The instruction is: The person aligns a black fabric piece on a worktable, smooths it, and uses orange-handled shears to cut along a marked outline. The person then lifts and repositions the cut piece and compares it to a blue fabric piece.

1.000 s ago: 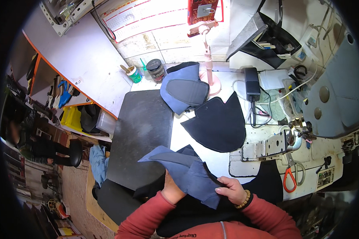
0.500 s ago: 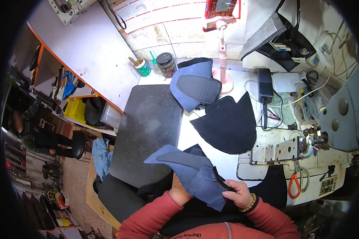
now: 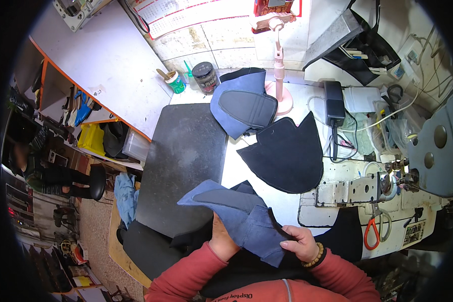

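Note:
A blue shoe upper (image 3: pixel 259 229) with a dark grey inset is held above my lap, at the near edge of the table. My right hand (image 3: pixel 302 245) grips its right edge, thumb on top, near a black curved rim. From below, my left hand (image 3: pixel 221 239) supports the left part; its fingers are hidden under the fabric. Farther back, a second blue upper (image 3: pixel 246 105) with a grey inset stands folded on the table. To its right lies a flat black fabric piece (image 3: pixel 289 156) with a notched top.
A dark board (image 3: pixel 181 161) covers the table's left part. Orange-handled scissors (image 3: pixel 371 232) lie right, beside the sewing machine (image 3: pixel 350 189). At the back are a green-white pot (image 3: pixel 175 83), a dark jar (image 3: pixel 205 78), a pink stand (image 3: pixel 280 75) and a black power adapter (image 3: pixel 333 103).
The whole view has shifted slightly, so most things appear a little farther left or up. Both hands keep the same hold on the blue upper.

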`<state>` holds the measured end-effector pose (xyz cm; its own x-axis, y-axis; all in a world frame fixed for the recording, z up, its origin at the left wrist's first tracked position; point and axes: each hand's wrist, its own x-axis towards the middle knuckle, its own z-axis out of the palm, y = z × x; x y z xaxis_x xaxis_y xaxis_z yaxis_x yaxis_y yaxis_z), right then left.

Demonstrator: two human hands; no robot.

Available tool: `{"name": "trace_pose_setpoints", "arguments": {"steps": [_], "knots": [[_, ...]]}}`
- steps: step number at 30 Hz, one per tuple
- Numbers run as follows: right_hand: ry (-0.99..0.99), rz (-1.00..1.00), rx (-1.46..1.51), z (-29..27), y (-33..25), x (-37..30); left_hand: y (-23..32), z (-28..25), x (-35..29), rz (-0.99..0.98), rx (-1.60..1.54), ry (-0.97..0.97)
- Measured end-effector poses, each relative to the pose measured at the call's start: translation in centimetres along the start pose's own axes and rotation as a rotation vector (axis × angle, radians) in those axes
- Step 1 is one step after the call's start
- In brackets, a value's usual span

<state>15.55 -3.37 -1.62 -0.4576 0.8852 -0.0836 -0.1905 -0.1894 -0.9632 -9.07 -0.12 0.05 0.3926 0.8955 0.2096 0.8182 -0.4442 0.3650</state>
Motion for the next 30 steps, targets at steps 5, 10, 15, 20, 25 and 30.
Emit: {"name": "trace_pose_setpoints", "arguments": {"steps": [5, 10, 15, 20, 25, 30], "knots": [[0.0, -0.004, 0.019, -0.1, 0.2, 0.0, -0.1, -0.5, -0.6, -0.006, -0.068, -0.07], [-0.01, 0.023, 0.025, -0.2, 0.3, 0.0, 0.1, -1.2, -1.2, -0.052, -0.08, -0.177], [-0.019, 0.003, 0.047, -0.2, 0.4, 0.1, 1.3, -1.6, -1.6, -0.178, -0.323, -0.142], [-0.015, -0.01, 0.032, -0.3, 0.5, 0.1, 2.2, -0.9, -2.7, -0.202, -0.477, -0.111], [-0.019, -0.042, 0.018, -0.4, 0.5, 0.0, 1.7, -0.1, -3.0, -0.328, -0.942, 0.033], [-0.024, -0.008, 0.038, -0.4, 0.5, 0.0, 1.7, 0.3, -1.9, -0.593, -1.332, 0.273]]}}
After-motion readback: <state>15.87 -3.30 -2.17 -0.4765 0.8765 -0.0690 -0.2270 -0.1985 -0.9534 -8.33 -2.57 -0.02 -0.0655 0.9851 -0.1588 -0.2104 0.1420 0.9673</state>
